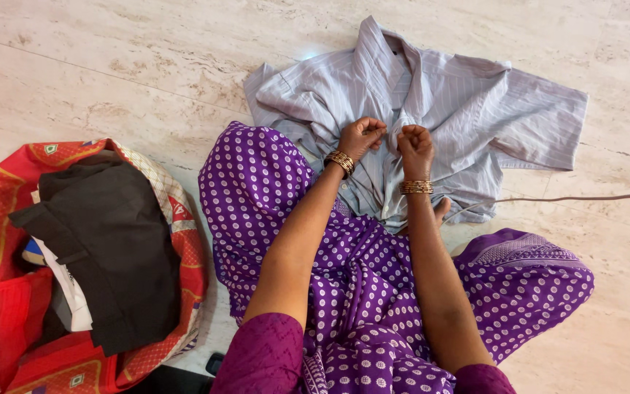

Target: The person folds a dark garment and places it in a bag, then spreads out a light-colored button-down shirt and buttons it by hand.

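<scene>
A light grey striped shirt lies spread on the marble floor in front of me, collar pointing away. My left hand pinches the shirt's front placket near the middle, fingers closed on the fabric. My right hand grips the same placket just beside it, also closed on the cloth. Both wrists wear gold bangles. My knees, covered in purple dotted fabric, rest against the shirt's lower edge and hide part of it.
A red patterned cloth at the left holds a pile of folded clothes topped by a black garment. A thin cable runs across the floor at the right. Beige marble floor surrounds everything.
</scene>
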